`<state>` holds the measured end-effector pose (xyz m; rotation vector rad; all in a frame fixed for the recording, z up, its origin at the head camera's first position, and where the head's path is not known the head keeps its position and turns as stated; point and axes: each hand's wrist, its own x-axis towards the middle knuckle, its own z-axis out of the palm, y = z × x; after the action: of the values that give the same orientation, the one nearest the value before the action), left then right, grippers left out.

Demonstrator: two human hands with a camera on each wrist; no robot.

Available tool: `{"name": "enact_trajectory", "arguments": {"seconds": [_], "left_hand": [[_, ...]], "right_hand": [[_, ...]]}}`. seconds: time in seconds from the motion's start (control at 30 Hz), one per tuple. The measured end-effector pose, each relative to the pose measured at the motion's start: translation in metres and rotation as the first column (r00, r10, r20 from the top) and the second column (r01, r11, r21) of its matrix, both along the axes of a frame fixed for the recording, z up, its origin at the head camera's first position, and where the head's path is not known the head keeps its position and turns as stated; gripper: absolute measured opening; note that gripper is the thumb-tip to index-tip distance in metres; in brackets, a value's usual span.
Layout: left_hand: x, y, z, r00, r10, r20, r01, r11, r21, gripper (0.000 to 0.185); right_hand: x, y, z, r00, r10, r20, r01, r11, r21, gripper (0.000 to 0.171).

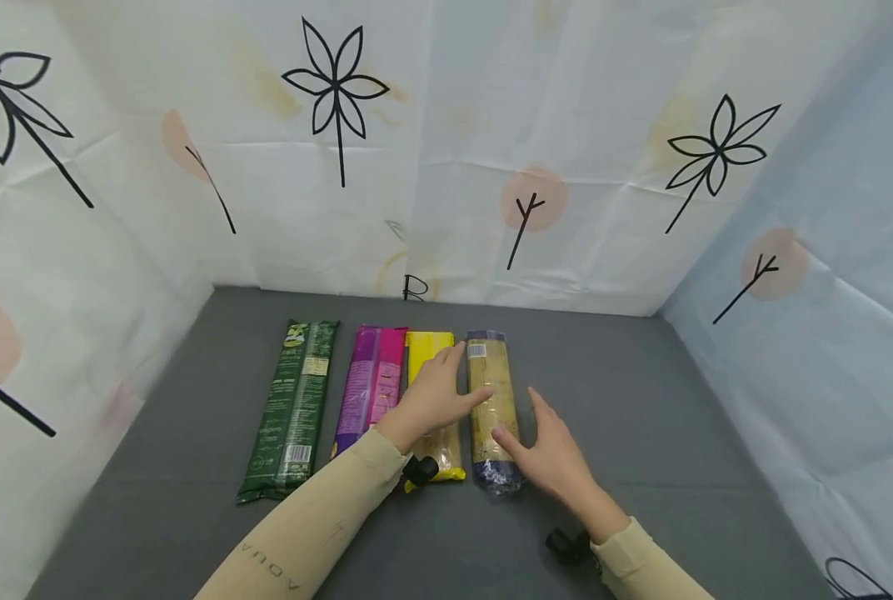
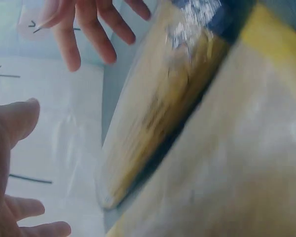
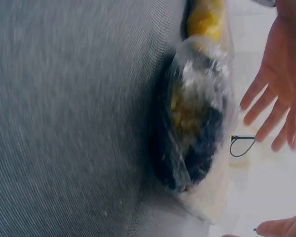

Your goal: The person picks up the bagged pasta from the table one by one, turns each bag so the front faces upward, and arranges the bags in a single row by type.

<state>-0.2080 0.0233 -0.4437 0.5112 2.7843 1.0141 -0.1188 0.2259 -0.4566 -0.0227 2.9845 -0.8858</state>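
A long clear pack of yellow pasta [image 1: 495,392] with dark blue ends lies on the grey table. My left hand [image 1: 437,387] hovers over the yellow pack [image 1: 441,454] beside it, thumb reaching across the clear pack's left edge in the head view. On the other side, my right hand [image 1: 555,454] has its fingers spread, its thumb overlapping the lower right of the clear pack. Neither hand grips anything. The crinkled film end of the clear pack [image 3: 197,118] shows close up in the right wrist view. Part of the yellow pack is hidden by my left hand.
To the left lie a purple and pink pack [image 1: 371,379], partly behind my left forearm, and a dark green pack [image 1: 289,417]. The grey table [image 1: 604,367] is bordered by a white patterned cloth [image 1: 446,167] at the back and sides.
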Motion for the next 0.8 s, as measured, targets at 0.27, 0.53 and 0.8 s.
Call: {"name": "enact_trajectory", "arguments": {"seconds": [0.27, 0.53, 0.8], "left_hand": [[-0.001, 0.019, -0.002, 0.997, 0.011, 0.076, -0.019, 0.995, 0.097, 0.093], [-0.007, 0.026, -0.008, 0.992, 0.016, 0.122, -0.029, 0.994, 0.109, 0.087], [-0.006, 0.042, -0.019, 0.998, 0.011, 0.069, -0.009, 0.999, -0.03, 0.082]], "right_hand": [[0.0, 0.001, -0.001, 0.997, -0.045, 0.064, 0.057, 0.979, -0.196, 0.097], [-0.008, -0.001, -0.006, 0.988, -0.04, 0.152, 0.085, 0.949, -0.302, 0.098], [-0.014, 0.002, -0.015, 0.979, -0.048, 0.197, 0.112, 0.938, -0.327, 0.098]]}}
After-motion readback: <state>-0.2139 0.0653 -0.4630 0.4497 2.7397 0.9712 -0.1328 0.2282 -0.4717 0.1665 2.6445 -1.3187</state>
